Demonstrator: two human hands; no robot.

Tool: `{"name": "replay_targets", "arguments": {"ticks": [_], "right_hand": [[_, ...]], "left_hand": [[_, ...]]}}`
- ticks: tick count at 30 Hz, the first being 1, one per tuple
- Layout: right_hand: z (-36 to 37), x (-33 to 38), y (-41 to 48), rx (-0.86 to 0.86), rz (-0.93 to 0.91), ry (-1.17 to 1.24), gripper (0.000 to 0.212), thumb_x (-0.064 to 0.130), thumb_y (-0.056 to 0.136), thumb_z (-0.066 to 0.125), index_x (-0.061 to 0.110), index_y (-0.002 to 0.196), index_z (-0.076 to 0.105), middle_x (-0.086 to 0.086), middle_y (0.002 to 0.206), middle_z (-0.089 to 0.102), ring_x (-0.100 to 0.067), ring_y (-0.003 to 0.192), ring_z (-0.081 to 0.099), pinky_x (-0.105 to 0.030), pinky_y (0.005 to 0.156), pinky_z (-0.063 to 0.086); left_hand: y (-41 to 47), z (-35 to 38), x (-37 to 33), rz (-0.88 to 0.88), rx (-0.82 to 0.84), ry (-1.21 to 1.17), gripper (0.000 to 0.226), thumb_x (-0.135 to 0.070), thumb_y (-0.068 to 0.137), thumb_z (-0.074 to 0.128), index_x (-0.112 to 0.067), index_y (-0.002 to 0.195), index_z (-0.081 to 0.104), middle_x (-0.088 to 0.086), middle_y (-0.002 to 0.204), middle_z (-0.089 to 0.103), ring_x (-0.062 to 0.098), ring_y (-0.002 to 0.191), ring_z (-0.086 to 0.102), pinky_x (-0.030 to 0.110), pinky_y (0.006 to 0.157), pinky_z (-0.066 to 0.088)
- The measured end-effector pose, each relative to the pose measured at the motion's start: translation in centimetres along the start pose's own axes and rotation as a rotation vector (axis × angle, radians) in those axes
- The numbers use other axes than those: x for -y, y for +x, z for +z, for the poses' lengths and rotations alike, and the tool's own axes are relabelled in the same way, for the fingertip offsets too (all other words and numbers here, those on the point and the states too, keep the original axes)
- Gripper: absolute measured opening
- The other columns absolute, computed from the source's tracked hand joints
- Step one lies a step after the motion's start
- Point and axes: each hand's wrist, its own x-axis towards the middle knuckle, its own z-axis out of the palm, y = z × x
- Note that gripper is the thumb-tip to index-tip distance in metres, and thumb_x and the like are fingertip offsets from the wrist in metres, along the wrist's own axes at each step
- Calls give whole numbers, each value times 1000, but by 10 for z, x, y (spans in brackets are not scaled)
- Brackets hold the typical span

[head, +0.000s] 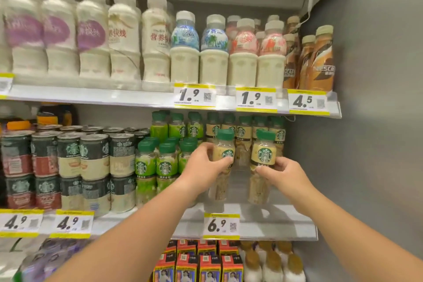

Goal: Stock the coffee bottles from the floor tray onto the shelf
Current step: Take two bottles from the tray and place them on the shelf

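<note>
Both my hands are up at the middle shelf [270,220], each holding a beige coffee bottle with a green cap. My left hand [203,165] grips the left coffee bottle [223,151] around its middle. My right hand [281,173] grips the right coffee bottle [263,155] low on its label. Both bottles stand upright at the shelf's front, above the 6.9 price tag [220,225]. More beige coffee bottles [242,131] stand in rows behind them. The floor tray is out of view.
Green-label bottles [166,162] stand just left of my left hand, stacked cans [93,155] farther left. The grey side wall [366,121] closes the shelf on the right. The upper shelf [146,97] carries milk drinks; cartons [196,263] sit below.
</note>
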Motion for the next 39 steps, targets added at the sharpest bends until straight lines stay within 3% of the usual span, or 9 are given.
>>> {"name": "replay_targets", "arguments": {"ticks": [3, 7, 9, 18, 25, 29, 32, 35, 39], "right_hand": [[16, -18, 26, -28, 8, 36, 32, 18, 78, 80, 21, 108, 68, 4, 97, 77, -15, 94, 72, -39, 84, 58], [27, -42, 60, -7, -2, 109, 45, 12, 76, 83, 19, 114, 60, -1, 102, 76, -17, 96, 72, -34, 84, 58], [30, -57, 73, 23, -25, 103, 49, 20, 71, 86, 27, 112, 60, 3, 103, 76, -15, 98, 72, -39, 90, 57], [48, -67, 93, 24, -114, -30, 48, 24, 73, 84, 27, 115, 61, 7, 101, 74, -13, 92, 70, -42, 87, 57], [54, -66, 82, 56, -133, -57, 31, 24, 80, 80, 33, 101, 59, 18, 88, 62, 10, 78, 51, -8, 56, 37], [56, -67, 79, 55, -131, -61, 32, 23, 80, 80, 26, 109, 66, 12, 95, 68, 2, 86, 60, -10, 62, 42], [50, -68, 78, 66, -111, -67, 35, 27, 81, 79, 26, 114, 65, 10, 98, 68, -4, 88, 62, -16, 64, 45], [44, -70, 75, 77, -80, -32, 37, 28, 79, 81, 24, 111, 63, 10, 93, 68, -8, 86, 64, -23, 69, 51], [47, -74, 69, 100, -106, -102, 28, 28, 78, 82, 28, 101, 66, 14, 89, 67, -3, 83, 62, -19, 67, 48]], "left_hand": [[29, 15, 15, 11, 14, 64, 27, -32, 89, 71, -27, 110, 55, -7, 105, 61, 16, 96, 61, 24, 77, 48], [61, 38, 38, -75, -63, 102, 48, -36, 95, 60, -22, 137, 43, -2, 130, 51, 23, 118, 52, 38, 103, 42], [66, 46, 47, -66, -114, 70, 47, -33, 96, 60, -20, 138, 43, 1, 131, 56, 25, 121, 54, 46, 106, 43], [64, 63, 56, -80, -240, 39, 36, -11, 98, 58, -15, 133, 50, 2, 129, 62, 23, 122, 56, 37, 107, 42], [56, 57, 45, -173, -206, 92, 59, -13, 103, 48, -15, 155, 20, 6, 152, 43, 26, 139, 41, 34, 110, 34], [48, 56, 52, -166, -162, 170, 68, -13, 98, 56, -18, 154, 19, 6, 152, 45, 26, 134, 47, 40, 113, 38], [42, 59, 56, -183, -152, 210, 53, -14, 99, 53, -15, 147, 30, -3, 140, 51, 20, 122, 52, 28, 106, 39], [35, 66, 66, -221, -148, 353, 50, -20, 96, 58, -11, 140, 38, 9, 141, 51, 27, 128, 49, 40, 111, 38], [26, 71, 69, -200, -191, 445, 69, -25, 92, 65, -6, 148, 28, 15, 145, 44, 30, 134, 44, 36, 112, 37]]}}
